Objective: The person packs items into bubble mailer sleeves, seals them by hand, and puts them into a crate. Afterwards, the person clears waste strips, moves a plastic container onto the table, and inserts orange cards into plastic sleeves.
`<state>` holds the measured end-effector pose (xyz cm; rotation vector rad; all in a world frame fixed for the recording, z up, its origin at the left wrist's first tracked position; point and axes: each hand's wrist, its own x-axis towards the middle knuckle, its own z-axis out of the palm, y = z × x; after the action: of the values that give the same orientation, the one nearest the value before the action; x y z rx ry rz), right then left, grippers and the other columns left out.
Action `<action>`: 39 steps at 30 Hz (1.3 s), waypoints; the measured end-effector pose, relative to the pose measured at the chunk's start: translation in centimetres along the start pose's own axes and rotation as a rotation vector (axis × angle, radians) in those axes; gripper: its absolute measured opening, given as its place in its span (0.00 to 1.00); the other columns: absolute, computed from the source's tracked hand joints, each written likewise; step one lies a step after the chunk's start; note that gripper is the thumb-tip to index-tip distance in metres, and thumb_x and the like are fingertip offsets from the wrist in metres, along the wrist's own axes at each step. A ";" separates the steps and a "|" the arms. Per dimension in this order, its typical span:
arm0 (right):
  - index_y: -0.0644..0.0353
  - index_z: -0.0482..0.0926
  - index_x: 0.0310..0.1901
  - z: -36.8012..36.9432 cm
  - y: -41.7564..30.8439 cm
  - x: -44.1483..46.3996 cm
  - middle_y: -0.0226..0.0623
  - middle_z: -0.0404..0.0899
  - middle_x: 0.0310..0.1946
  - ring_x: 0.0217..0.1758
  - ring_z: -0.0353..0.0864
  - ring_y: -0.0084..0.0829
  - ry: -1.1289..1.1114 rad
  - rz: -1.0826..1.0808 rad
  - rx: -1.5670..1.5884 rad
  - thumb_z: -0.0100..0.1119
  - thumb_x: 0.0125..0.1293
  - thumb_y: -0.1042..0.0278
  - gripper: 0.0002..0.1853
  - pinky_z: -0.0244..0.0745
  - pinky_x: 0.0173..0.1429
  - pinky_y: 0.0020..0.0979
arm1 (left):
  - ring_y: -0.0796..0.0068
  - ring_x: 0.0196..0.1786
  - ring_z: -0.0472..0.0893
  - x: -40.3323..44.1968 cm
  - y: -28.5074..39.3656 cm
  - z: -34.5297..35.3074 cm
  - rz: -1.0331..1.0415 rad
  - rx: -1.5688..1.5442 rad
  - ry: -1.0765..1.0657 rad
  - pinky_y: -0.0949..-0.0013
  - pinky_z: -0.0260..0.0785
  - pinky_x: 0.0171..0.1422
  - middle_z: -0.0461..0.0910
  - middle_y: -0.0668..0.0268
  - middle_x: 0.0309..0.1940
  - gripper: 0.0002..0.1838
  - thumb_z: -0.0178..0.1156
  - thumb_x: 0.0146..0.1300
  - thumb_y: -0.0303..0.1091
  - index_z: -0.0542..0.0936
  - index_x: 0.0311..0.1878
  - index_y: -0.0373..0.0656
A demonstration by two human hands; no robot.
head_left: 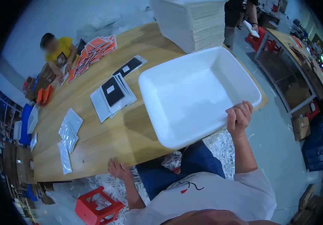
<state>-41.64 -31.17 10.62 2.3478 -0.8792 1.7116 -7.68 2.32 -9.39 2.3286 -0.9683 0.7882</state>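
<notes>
A large white plastic tub (191,93) stands on the wooden table (94,150) in front of me, with nothing in it. My right hand (240,117) is closed over the tub's near right rim, fingers wrapped round the edge. At the near table edge, left of the tub, my left hand (119,169) rests with its fingers stretched out and holds nothing. Left of the tub lies a small pile of clear-wrapped packs with a black sheet (112,91) on top. Another black pack (128,67) lies just beyond it.
Clear-wrapped white packs (70,129) lie at left. A tall stack of white sheets (202,28) stands behind the tub. A seated person (61,52) works beside orange packs (94,52). A red stool (97,206) and paper shreds (221,150) are on the floor.
</notes>
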 end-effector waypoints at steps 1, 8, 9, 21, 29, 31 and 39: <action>0.56 0.76 0.19 -0.1 0.0 0.0 0.28 0.74 0.19 0.25 0.68 0.29 0.001 0.003 -0.004 0.59 0.52 0.72 0.06 0.65 0.55 0.35 | 0.48 0.59 0.68 0.0 0.2 -0.1 -0.009 -0.015 -0.003 0.49 0.52 0.67 0.71 0.50 0.59 0.20 0.49 0.63 0.37 0.75 0.55 0.37; 0.55 0.76 0.20 0.3 0.3 -0.2 0.28 0.74 0.20 0.26 0.69 0.29 0.023 -0.025 -0.013 0.58 0.52 0.73 0.06 0.64 0.56 0.35 | 0.49 0.59 0.69 -0.1 0.2 -0.4 -0.015 0.013 -0.026 0.48 0.53 0.67 0.71 0.50 0.59 0.20 0.51 0.62 0.37 0.75 0.54 0.37; 0.55 0.76 0.20 0.2 0.1 -0.2 0.28 0.74 0.20 0.27 0.69 0.29 0.019 -0.017 -0.007 0.58 0.52 0.73 0.06 0.64 0.56 0.35 | 0.49 0.59 0.69 0.0 0.1 -0.6 -0.014 0.018 -0.036 0.48 0.53 0.68 0.71 0.50 0.59 0.20 0.52 0.62 0.37 0.75 0.54 0.36; 0.57 0.77 0.23 0.1 -0.1 -0.3 0.29 0.76 0.22 0.30 0.70 0.30 -0.011 -0.008 -0.023 0.56 0.57 0.73 0.05 0.63 0.59 0.35 | 0.53 0.57 0.73 2.1 0.7 -2.7 -0.163 -0.209 -0.227 0.57 0.61 0.65 0.75 0.52 0.56 0.21 0.59 0.59 0.32 0.75 0.55 0.35; 0.57 0.77 0.25 0.1 -0.2 -0.4 0.29 0.76 0.23 0.30 0.70 0.31 -0.051 -0.048 -0.036 0.52 0.61 0.73 0.08 0.63 0.60 0.36 | 0.71 0.46 0.78 15.7 13.3 -15.3 -0.013 -1.167 -0.046 0.72 0.68 0.55 0.81 0.57 0.44 0.14 0.53 0.59 0.24 0.78 0.49 0.36; 0.56 0.77 0.25 0.0 -0.3 -0.3 0.29 0.76 0.23 0.30 0.70 0.31 -0.055 -0.027 -0.037 0.50 0.62 0.74 0.09 0.62 0.60 0.36 | 0.69 0.41 0.77 18.4 14.8 -20.1 0.159 -1.376 -0.016 0.70 0.70 0.49 0.81 0.57 0.41 0.13 0.53 0.60 0.24 0.78 0.47 0.36; 0.56 0.77 0.26 0.1 0.2 -0.7 0.29 0.77 0.23 0.31 0.70 0.30 -0.065 -0.052 -0.066 0.47 0.64 0.72 0.11 0.60 0.61 0.37 | 0.76 0.24 0.77 21.8 14.2 -27.1 0.978 -1.797 0.032 0.78 0.68 0.30 0.81 0.69 0.27 0.04 0.63 0.58 0.29 0.76 0.33 0.44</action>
<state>-41.74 -31.11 9.92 2.3730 -0.8632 1.5708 -14.31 0.31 27.60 0.2511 -1.6925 -0.0083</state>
